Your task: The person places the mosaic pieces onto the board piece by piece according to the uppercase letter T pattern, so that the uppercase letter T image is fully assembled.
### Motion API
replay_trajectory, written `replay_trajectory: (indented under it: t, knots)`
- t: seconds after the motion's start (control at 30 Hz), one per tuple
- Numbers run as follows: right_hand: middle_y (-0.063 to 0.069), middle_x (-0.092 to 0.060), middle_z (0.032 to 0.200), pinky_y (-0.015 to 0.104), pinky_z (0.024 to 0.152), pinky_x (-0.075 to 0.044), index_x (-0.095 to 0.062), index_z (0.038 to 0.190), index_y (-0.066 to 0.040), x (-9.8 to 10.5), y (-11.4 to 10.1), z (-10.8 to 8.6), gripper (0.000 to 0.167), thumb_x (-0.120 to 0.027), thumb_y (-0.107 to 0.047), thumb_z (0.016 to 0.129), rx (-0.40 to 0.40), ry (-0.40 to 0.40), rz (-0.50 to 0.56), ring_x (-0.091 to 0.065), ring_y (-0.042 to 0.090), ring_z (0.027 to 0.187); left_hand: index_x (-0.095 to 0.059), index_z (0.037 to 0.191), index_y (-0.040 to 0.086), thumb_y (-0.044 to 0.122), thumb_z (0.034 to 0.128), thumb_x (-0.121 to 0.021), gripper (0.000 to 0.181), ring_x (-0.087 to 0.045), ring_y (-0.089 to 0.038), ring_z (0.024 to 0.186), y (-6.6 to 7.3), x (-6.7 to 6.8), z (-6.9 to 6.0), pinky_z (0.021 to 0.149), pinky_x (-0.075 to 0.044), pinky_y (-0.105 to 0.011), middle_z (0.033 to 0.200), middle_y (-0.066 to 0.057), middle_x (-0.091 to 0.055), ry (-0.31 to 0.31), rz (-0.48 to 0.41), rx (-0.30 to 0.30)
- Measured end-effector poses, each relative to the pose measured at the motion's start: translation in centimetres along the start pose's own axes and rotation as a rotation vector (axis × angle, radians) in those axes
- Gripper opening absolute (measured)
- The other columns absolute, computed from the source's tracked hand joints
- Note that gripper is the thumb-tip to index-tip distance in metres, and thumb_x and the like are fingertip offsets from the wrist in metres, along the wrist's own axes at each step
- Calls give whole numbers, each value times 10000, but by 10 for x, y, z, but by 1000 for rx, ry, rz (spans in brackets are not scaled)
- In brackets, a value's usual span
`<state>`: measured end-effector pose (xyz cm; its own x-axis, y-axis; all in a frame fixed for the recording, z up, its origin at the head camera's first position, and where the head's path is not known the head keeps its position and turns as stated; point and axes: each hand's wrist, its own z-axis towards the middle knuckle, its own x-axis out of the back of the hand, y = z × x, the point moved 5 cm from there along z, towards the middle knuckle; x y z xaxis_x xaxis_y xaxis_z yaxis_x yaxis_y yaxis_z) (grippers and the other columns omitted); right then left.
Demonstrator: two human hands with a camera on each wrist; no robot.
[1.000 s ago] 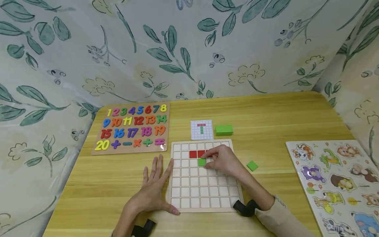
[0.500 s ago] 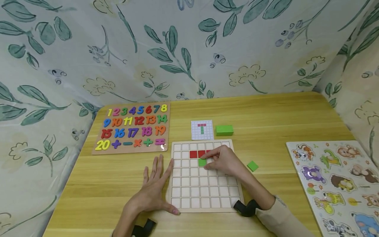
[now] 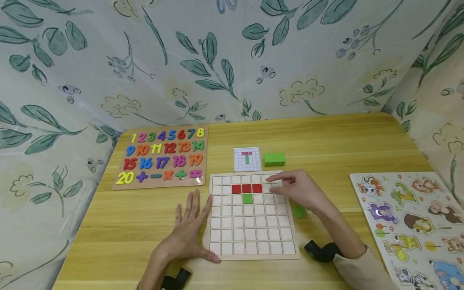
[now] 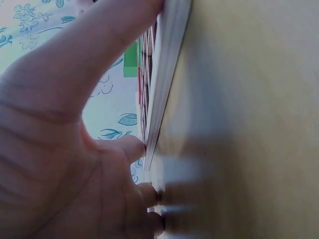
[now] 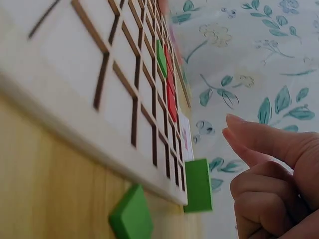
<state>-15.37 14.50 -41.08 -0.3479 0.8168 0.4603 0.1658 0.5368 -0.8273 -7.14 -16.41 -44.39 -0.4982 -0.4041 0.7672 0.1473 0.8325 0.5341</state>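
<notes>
The wooden grid board (image 3: 242, 256) lies flat on the table (image 3: 337, 145) in front of the person; clock directions here are taken from its middle, with twelve pointing away from the person. The left hand (image 3: 185, 237) rests at nine o'clock with its fingers spread and straight, the forefinger touching the board's edge at ten and the thumb touching it at seven. The right hand (image 3: 302, 189) hovers over the edge at two o'clock, released, its thumb and forefinger slightly bent with a gap between the tips and its other fingers curled under.

Three red tiles (image 3: 246, 188) fill neighbouring cells of the second row from the far edge, in the third to fifth columns from the left. One green tile (image 3: 247, 198) sits at six o'clock of the middle red one, in the third row. A loose tile (image 5: 132, 214), also green, lies on the table just beside the board at three o'clock, partly hidden by the right hand in the head view.

Just past the edge at twelve lies a card (image 3: 239, 164) showing a red and green T, with a green block (image 3: 274, 160) beside it toward one. A number board (image 3: 161, 182) lies at ten, and an animal board (image 3: 398, 225) well apart at three.
</notes>
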Motion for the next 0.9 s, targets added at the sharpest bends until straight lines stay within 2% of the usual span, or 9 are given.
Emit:
replay_trajectory:
  t: [0.13, 0.3, 0.53, 0.7, 0.9]
  knots:
    - [-52, -271, 604, 239, 467, -261, -731, 1253, -68, 25, 17, -13, 362, -777, -232, 934, 3, 20, 61, -264, 95, 531, 27, 1673, 201, 571, 545, -979, 1556, 308, -396, 1558, -1, 0, 0, 1214, 215, -689, 1677, -162, 333, 1, -3, 2]
    - [-81, -264, 576, 243, 443, -268, -679, 1298, -12, 40, 38, -26, 407, -760, -199, 945, 4, 16, 112, -234, 67, 499, 31, 1673, 208, 570, 547, -979, 1555, 318, -386, 1557, -2, 0, 0, 1213, 225, -682, 1675, -155, 340, -4, -6, 7]
    - [-95, -261, 575, 241, 474, -293, -654, 1335, 0, 46, 66, -37, 505, -810, -169, 885, -54, -11, 144, -249, 55, 510, 30, 1672, 208, 566, 541, -980, 1558, 318, -387, 1556, -1, 0, -1, 1212, 229, -677, 1672, -154, 343, -7, -15, -2]
    - [-100, -254, 590, 229, 478, -292, -640, 1342, 16, 49, 75, -40, 549, -832, -158, 858, -77, -39, 148, -259, 54, 516, 27, 1673, 208, 571, 542, -979, 1556, 311, -393, 1558, -1, -1, 0, 1214, 223, -681, 1676, -157, 337, -8, -9, -1]
    - [-88, -258, 614, 235, 501, -294, -607, 1361, 49, 47, 83, -39, 573, -820, -71, 844, -96, -73, 162, -274, 55, 532, 25, 1673, 211, 574, 545, -979, 1553, 312, -392, 1559, -1, -1, 1, 1212, 229, -679, 1676, -154, 339, -12, -7, -1]
